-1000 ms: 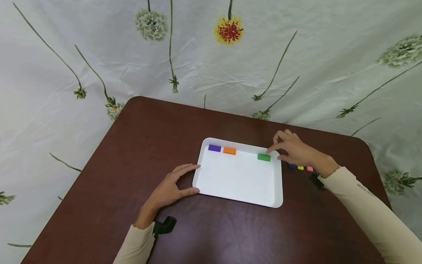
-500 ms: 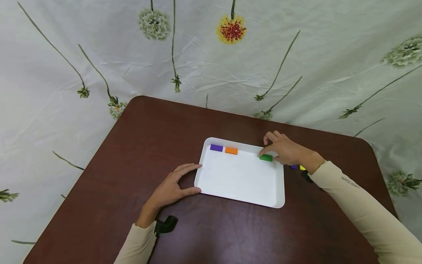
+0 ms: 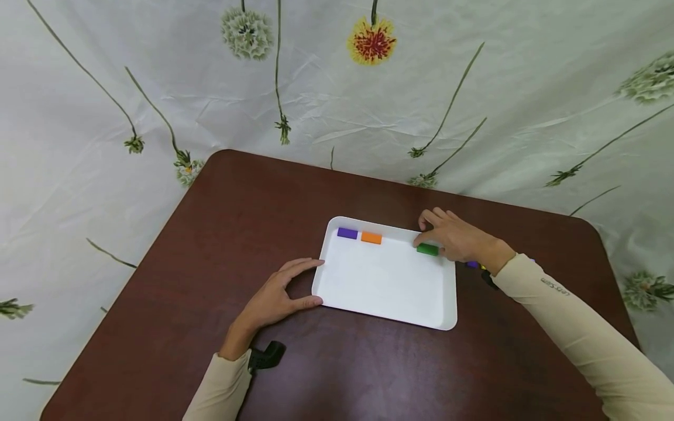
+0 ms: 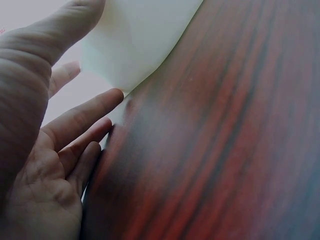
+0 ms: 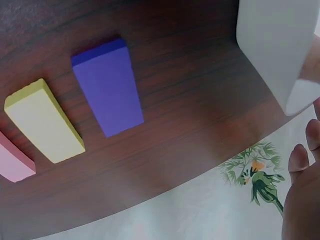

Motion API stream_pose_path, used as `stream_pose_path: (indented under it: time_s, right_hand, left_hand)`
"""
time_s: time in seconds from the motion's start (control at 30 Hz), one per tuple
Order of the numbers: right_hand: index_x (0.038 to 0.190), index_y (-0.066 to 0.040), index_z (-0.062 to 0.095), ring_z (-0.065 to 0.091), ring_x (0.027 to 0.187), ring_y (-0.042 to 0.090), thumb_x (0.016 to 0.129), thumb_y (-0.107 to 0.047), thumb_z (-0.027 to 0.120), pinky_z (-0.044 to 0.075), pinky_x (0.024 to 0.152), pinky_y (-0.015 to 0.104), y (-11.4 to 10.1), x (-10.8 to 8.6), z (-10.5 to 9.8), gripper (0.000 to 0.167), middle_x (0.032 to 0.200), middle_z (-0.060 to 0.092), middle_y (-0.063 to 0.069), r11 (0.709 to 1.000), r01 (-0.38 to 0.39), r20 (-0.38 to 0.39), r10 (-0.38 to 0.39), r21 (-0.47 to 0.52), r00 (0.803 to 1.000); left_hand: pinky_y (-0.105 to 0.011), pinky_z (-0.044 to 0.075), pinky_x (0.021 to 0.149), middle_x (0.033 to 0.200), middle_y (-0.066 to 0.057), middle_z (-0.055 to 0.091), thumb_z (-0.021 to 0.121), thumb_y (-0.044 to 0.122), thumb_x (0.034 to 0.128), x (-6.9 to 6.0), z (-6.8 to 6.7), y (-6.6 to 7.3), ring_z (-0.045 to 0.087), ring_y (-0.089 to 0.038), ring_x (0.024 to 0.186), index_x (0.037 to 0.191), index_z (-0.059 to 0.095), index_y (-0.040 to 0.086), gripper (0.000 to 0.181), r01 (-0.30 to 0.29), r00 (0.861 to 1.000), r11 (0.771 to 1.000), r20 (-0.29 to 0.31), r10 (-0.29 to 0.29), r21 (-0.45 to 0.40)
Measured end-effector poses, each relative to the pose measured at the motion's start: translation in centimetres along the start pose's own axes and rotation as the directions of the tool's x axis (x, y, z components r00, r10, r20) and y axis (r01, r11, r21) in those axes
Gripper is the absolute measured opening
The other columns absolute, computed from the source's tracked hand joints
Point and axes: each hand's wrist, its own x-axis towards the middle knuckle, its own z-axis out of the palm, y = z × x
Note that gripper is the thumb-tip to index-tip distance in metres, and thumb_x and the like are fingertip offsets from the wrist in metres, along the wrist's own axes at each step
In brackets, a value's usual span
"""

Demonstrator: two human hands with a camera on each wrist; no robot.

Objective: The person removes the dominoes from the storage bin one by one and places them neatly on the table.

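A shallow white tray (image 3: pixel 384 283) lies on the table, with a purple block (image 3: pixel 347 233) and an orange block (image 3: pixel 371 238) side by side along its far left edge. Near the tray's far right corner is a green block (image 3: pixel 427 249); my right hand (image 3: pixel 458 237) pinches it by its two ends. My left hand (image 3: pixel 271 299) rests at the tray's left side, thumb and fingers extended and touching the rim. In the left wrist view, the left fingers (image 4: pixel 82 117) lie along the tray wall. The right wrist view shows only part of the right hand, not the green block.
Right of the tray, on the dark wooden table (image 3: pixel 274 199), lie a second purple block (image 5: pixel 108 90), a yellow block (image 5: pixel 45 121) and a pink block (image 5: pixel 15 160), partly hidden by the right arm in the head view. A flower-patterned cloth (image 3: pixel 174 64) hangs behind the table.
My right hand has moved left and down from the tray's far right corner and taken hold of the green block's ends. The left hand stays at the tray's edge.
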Motion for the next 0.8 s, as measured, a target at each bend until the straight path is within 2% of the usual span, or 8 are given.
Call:
stream_pose_path:
  time_s: [0.13,0.4,0.53,0.8]
  right_hand:
    - [0.119,-0.026,0.073,0.036,0.103,0.022,0.080,0.003,0.077,0.035,0.084,0.038,0.10,0.04,0.05,0.049,0.116,0.044,0.002,0.999,0.013,-0.002,-0.013,-0.039,1.000]
    - [0.116,-0.024,0.075,0.036,0.094,0.020,0.077,-0.011,0.084,0.038,0.082,0.036,0.17,0.05,0.22,0.042,0.103,0.046,0.001,0.991,0.062,-0.037,-0.066,-0.117,0.997]
    - [0.115,-0.024,0.075,0.036,0.091,0.020,0.075,-0.013,0.085,0.038,0.081,0.036,0.25,-0.13,0.32,0.042,0.102,0.047,0.002,0.987,0.077,-0.063,-0.086,-0.138,0.994]
    - [0.113,-0.025,0.076,0.035,0.091,0.020,0.074,-0.021,0.088,0.037,0.080,0.036,0.19,-0.78,-0.40,0.041,0.101,0.045,0.002,0.989,0.059,-0.101,-0.073,-0.134,0.992]
  left_hand:
    - [-0.056,0.036,0.112,0.148,0.002,0.049,0.083,0.043,0.0809,0.15,-0.03,0.03,0.043,-0.024,0.140,0.143,0.054,0.035,0.069,-0.008,1.000,1.000,-0.002,0.008,-0.002]
    - [-0.058,0.035,0.112,0.150,-0.001,0.048,0.083,0.042,0.0816,0.08,-0.10,0.05,0.042,-0.026,0.142,0.144,0.054,0.032,0.069,-0.009,1.000,1.000,0.001,0.009,-0.003]
    - [-0.058,0.035,0.112,0.150,-0.001,0.048,0.083,0.041,0.0822,0.06,-0.04,0.05,0.042,-0.026,0.141,0.144,0.054,0.032,0.068,-0.014,1.000,1.000,0.003,0.014,-0.005]
    - [-0.056,0.034,0.112,0.149,0.001,0.049,0.083,0.040,0.0816,0.10,-0.06,0.32,0.042,-0.024,0.141,0.143,0.054,0.031,0.069,-0.011,1.000,1.000,0.002,0.011,-0.020]
